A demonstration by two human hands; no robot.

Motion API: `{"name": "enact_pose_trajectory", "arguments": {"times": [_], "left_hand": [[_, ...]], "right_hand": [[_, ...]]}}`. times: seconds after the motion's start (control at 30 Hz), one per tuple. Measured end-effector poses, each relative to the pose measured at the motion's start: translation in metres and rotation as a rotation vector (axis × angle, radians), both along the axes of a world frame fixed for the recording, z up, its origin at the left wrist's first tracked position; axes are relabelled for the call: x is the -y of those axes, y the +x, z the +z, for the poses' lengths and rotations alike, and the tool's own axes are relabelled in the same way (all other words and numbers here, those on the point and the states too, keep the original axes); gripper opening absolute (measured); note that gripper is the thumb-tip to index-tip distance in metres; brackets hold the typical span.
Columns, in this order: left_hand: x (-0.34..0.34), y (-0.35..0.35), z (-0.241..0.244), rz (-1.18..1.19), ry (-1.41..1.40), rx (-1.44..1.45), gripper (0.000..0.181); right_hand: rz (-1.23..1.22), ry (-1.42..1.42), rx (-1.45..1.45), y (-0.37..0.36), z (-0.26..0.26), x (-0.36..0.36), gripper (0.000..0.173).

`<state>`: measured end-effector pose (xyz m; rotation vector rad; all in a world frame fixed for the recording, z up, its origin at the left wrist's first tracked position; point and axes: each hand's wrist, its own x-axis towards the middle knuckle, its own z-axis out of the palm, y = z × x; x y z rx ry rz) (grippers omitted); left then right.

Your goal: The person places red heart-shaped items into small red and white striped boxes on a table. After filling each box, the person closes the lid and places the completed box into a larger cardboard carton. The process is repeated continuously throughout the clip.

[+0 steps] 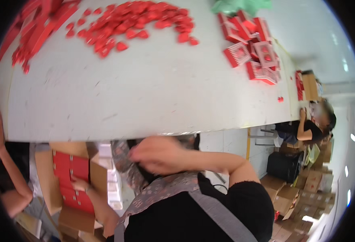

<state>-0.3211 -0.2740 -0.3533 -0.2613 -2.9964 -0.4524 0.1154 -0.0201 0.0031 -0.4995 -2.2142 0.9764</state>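
Observation:
My left hand (80, 184) is down in an open cardboard carton (44, 181) beside the table. Its fingertips rest on the red boxes (79, 165) packed in rows there, and nothing is seen in its grasp. My right hand (157, 154) is blurred, bent inward in front of my grey patterned apron (162, 184), just below the near edge of the white table (141, 93). Whether its fingers hold anything cannot be made out.
Red heart-shaped pieces (138, 19) are heaped across the table. Red-and-pink windowed boxes (250, 48) form a pile by a green plastic bag (244, 6). A co-worker's arm (14, 175) reaches in at left; another person (310, 127) works at right. Stacked cartons (307, 190) stand behind.

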Motion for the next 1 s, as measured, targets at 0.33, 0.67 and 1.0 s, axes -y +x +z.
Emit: {"name": "enact_pose_trajectory", "arguments": {"times": [0.33,0.67,1.0], "left_hand": [[-0.197,0.126,0.222,-0.537,0.564,-0.704,0.053],[-0.379,0.424,0.403,-1.356,0.674,1.907,0.069],[-0.413,0.477,0.386,-0.994,0.777,1.972,0.049]], "right_hand": [[-1.239,0.481,0.774,0.284,0.009,-0.188,0.089],[-0.609,0.619,0.269,0.228,0.058,-0.141,0.08],[-1.504,0.43,0.455,0.393,0.055,-0.206,0.053]]}}
